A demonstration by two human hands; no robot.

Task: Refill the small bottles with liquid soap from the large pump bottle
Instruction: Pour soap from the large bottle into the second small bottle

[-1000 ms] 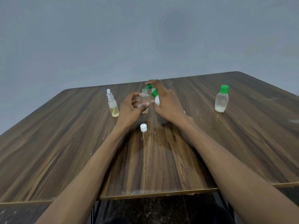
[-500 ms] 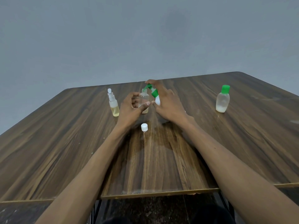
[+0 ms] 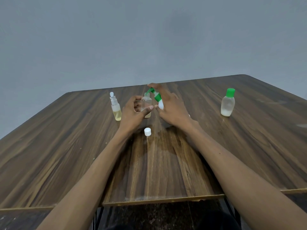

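The table (image 3: 166,163) looks like wood-grain laminate, brown and streaked, smooth with a soft sheen; its near edge carries a thin pale strip, chipped in one spot. Standing on the table, the open bottle (image 3: 146,103) is clear, glossy plastic with a ribbed threaded neck. Just right of the open bottle, the pump bottle (image 3: 160,103) shows white opaque plastic and a green plastic pump head. Left of the open bottle, the spray bottle (image 3: 115,107) is frosted, translucent plastic with a white plastic nozzle. Near the open bottle's front, the cap (image 3: 147,131) is white matt plastic. Well right, the green-capped bottle (image 3: 227,103) is cloudy plastic. The wall (image 3: 149,39) behind is matt grey.
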